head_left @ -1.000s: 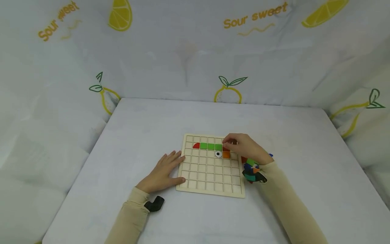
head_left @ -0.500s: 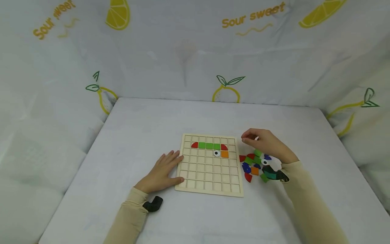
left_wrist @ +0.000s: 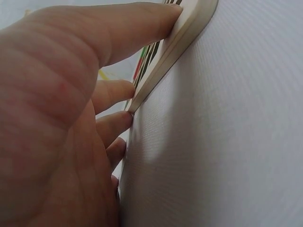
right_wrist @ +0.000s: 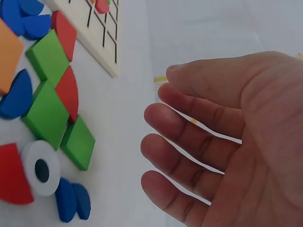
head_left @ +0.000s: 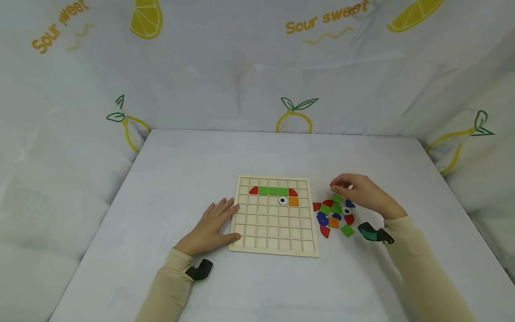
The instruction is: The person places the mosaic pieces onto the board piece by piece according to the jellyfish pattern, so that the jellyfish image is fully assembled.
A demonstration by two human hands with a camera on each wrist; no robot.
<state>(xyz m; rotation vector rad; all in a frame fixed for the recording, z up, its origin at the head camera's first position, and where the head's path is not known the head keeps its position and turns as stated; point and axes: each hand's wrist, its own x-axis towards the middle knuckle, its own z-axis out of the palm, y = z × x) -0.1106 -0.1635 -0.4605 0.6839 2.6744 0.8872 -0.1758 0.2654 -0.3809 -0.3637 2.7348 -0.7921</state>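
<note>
Right grip (head_left: pixel 365 193) loosely curled, empty, left grip (head_left: pixel 207 230) spread, touching grid board (head_left: pixel 267 231), white table (head_left: pixel 201 165), lemon-print backdrop (head_left: pixel 201 89)

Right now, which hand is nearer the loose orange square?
Right. The right hand is just beyond the orange square; the left hand touches the board at its left edge.

The board (head_left: pixel 273 219) is rocking a pale cream grid, with a tile row (head_left: pixel 273 191) going red, three greens, red — plus an orange square (head_left: pixel 293 201) and a black-dotted white disc (head_left: pixel 283 201). Loose pieces (head_left: pixel 325 209) are mixing red, green, blue and orange, while the white backdrop (head_left: pixel 193 44) is flashing yellow lemons (head_left: pixel 145 19) and orange lettering (head_left: pixel 327 18).
</note>
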